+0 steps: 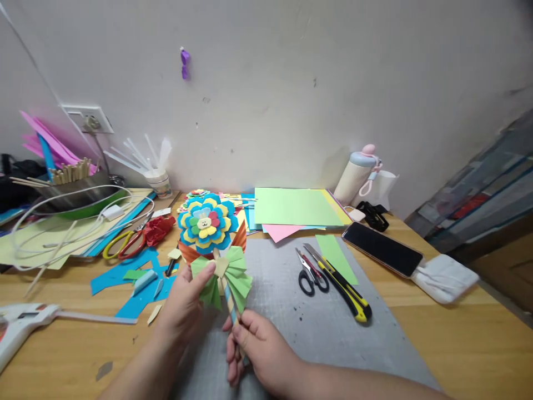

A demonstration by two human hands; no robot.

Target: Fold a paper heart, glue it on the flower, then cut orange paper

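Note:
A paper flower (207, 223) with layered blue and yellow petals and a small face at its centre tops a striped stick. Below the bloom sits a pleated green paper bow (238, 278), with orange folded paper (239, 240) behind it. My left hand (183, 303) pinches the bow's middle, thumb over a pale yellow patch. Lower down, the fingers of my right hand (260, 341) are wrapped round the striped stem (230, 301). The flower is held nearly upright, tilted slightly left, above a grey cutting mat (333, 344).
Black scissors (311, 275) and a yellow utility knife (343, 289) lie right of the flower. Blue paper scraps (144, 289) and a hot glue gun (31, 322) are at left. Coloured paper sheets (297, 206), a bottle (353, 176) and a phone (383, 250) stand or lie farther back.

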